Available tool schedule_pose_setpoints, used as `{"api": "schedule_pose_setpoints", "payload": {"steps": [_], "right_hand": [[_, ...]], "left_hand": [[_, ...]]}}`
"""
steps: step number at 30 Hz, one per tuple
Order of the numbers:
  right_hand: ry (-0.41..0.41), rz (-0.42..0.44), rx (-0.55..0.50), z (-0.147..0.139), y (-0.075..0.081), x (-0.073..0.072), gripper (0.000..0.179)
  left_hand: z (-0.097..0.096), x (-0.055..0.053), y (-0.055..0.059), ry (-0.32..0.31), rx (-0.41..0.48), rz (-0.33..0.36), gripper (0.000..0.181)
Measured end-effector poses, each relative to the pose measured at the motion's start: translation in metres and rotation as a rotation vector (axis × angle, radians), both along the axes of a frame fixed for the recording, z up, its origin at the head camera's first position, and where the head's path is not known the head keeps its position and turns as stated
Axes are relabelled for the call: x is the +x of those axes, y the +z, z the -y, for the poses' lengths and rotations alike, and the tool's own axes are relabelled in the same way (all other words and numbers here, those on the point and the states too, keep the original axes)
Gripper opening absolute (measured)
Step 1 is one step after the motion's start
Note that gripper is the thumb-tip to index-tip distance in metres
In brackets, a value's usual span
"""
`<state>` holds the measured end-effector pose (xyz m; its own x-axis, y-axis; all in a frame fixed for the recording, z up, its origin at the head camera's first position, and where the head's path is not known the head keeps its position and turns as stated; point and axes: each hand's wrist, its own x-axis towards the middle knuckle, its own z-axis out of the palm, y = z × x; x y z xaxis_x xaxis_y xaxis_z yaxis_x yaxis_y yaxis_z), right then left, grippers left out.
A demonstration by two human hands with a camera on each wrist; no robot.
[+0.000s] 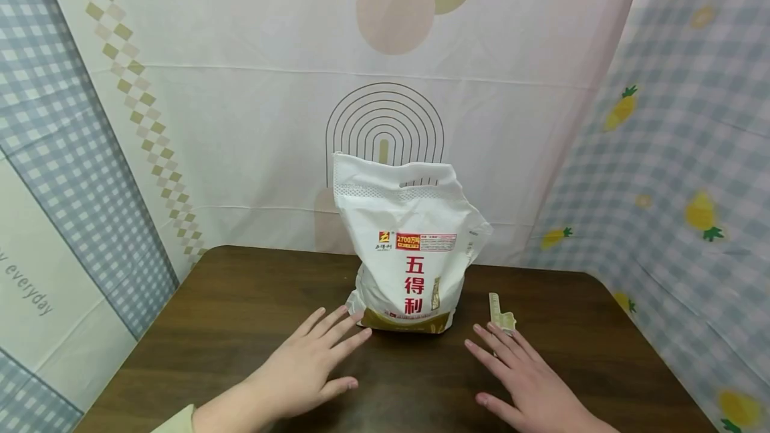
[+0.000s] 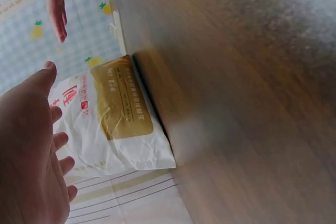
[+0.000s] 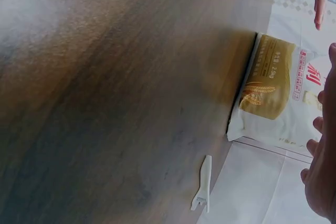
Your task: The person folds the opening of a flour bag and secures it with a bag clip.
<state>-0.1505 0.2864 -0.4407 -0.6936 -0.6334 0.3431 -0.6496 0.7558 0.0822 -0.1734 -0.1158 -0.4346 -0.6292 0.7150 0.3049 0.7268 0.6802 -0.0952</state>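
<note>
A white flour bag (image 1: 409, 246) with red lettering and a gold-brown base stands upright on the table, its handle slot at the top. My left hand (image 1: 307, 363) hovers to the front left of the bag, fingers spread and holding nothing. To the front right, my right hand (image 1: 532, 379) is held out the same way, also bare. A small cream plastic piece (image 1: 501, 313), long and narrow with a wider end, lies just beyond the right fingertips, which partly cover it. The left wrist view shows the bag's printed lower part (image 2: 123, 100) beyond the left hand (image 2: 31, 140).
The dark brown wooden table (image 1: 240, 299) has rounded back corners. A pale curtain (image 1: 252, 119) with printed shapes hangs close behind it. Checked cloths hang at the left (image 1: 66, 85) and right (image 1: 680, 152), the right one printed with pineapples.
</note>
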Motion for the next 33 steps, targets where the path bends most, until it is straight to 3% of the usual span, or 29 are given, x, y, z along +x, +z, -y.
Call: {"api": "schedule_pose_setpoints", "payload": {"steps": [12,20,33], "right_hand": [[0.01,0.014,-0.037,0.003,0.006,-0.003,0.076],[-0.025,0.003,-0.073,0.005,0.008,-0.006,0.071],[-0.095,0.043,-0.164,0.009,0.009,-0.017,0.056]], "left_hand": [[-0.007,-0.004,0.004,0.022,0.04,-0.041,0.069],[-0.011,-0.008,0.009,0.024,0.063,-0.013,0.068],[-0.024,-0.017,0.019,-0.001,0.169,-0.083,0.064]]}}
